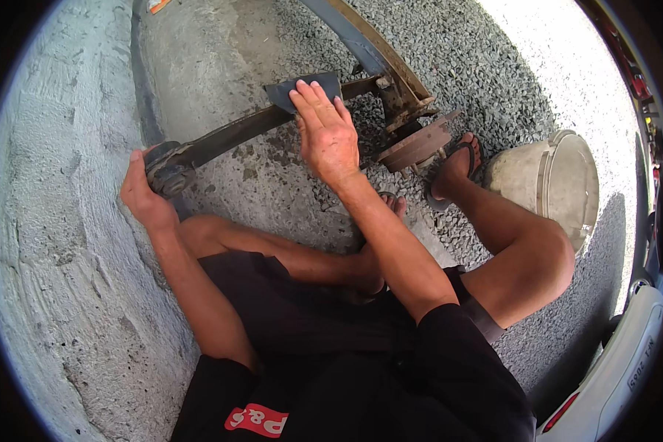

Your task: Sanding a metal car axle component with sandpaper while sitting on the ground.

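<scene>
A rusty car rear axle beam lies in front of me, with a long flat trailing arm (237, 135) running to the left. My left hand (150, 196) grips the round bushing end (171, 170) of that arm, close to the wall. Farther along the arm, my right hand (326, 132) lies over a dark grey sheet of sandpaper (280, 95). Its fingers press flat on the sheet, and the thumb is hidden. Beyond it, the arm meets a curved beam (375, 41) and a rusty wheel hub (420, 145) with studs.
A rough concrete wall (55, 221) rises at my left. An off-white plastic bucket (522, 168) lies beside my right leg. Gravel (464, 61) borders the concrete floor (215, 61). At the far right stands a white car (613, 375) with a plate. My sandalled foot (455, 168) is near the hub.
</scene>
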Demonstrator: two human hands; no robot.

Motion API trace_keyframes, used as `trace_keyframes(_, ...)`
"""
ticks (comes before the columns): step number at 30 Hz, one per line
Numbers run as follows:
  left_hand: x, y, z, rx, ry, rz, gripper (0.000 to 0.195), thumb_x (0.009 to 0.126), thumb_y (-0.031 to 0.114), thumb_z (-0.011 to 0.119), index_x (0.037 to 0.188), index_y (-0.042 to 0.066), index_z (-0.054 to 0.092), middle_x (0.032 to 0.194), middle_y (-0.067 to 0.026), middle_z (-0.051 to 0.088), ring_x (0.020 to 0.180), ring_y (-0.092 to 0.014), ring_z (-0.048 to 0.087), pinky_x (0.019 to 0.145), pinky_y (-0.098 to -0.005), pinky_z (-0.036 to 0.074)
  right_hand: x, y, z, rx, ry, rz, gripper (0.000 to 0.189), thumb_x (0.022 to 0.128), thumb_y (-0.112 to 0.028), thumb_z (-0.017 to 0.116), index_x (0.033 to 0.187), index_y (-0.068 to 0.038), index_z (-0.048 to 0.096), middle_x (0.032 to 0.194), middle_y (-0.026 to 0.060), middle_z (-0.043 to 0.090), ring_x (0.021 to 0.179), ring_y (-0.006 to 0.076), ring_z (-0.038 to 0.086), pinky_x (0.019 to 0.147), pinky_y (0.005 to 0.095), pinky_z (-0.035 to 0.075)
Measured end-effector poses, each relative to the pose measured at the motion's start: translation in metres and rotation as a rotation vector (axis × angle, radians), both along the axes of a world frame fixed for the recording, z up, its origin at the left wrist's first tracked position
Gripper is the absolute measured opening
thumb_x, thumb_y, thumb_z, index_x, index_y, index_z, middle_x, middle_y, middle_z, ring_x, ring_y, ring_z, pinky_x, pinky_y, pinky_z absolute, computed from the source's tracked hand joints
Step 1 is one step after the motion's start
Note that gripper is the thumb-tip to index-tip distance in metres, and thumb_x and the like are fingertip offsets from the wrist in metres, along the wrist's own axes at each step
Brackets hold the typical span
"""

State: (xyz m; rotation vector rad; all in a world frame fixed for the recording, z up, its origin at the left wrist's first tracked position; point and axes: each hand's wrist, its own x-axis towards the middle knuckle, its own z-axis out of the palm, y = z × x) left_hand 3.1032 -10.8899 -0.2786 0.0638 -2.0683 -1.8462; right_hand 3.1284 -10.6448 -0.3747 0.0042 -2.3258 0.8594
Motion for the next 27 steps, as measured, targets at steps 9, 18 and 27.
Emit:
trace_keyframes(9, -0.002, 0.008, 0.005, -0.006, 0.026, 0.029, 0.042, 0.102, 0.028, 0.046, 0.096, -0.004, 0.072, 0.087, -0.0104, 0.073, 0.075, -0.016, 0.064, 0.076, -0.0242, 0.049, -0.025, 0.051, -0.017, -0.007, -0.224, -0.203, 0.035, 0.096, -0.016, 0.056, 0.129, -0.007, 0.060, 0.139, 0.0077, 0.059, 0.131, 0.0292, 0.053, 0.108, 0.0493, 0.038)
trace_keyframes(18, -0.002, -0.001, 0.002, 0.047, 0.000, -0.011, 0.044, 0.102, 0.029, 0.045, 0.098, -0.006, 0.071, 0.088, -0.0117, 0.073, 0.076, -0.017, 0.065, 0.076, -0.0247, 0.050, -0.004, 0.018, 0.001, -0.026, -0.090, -0.068, 0.033, 0.097, -0.017, 0.055, 0.129, -0.009, 0.060, 0.136, 0.0055, 0.061, 0.130, 0.0245, 0.055, 0.107, 0.0465, 0.041)
trace_keyframes(27, -0.003, -0.001, 0.001, 0.060, -0.008, 0.004, 0.042, 0.102, 0.028, 0.047, 0.099, -0.006, 0.071, 0.088, -0.0118, 0.073, 0.076, -0.017, 0.065, 0.076, -0.0247, 0.050, -0.006, 0.026, 0.007, 0.044, -0.107, -0.073, 0.032, 0.097, -0.018, 0.055, 0.128, -0.010, 0.062, 0.135, 0.0032, 0.062, 0.130, 0.0261, 0.055, 0.107, 0.0484, 0.040)
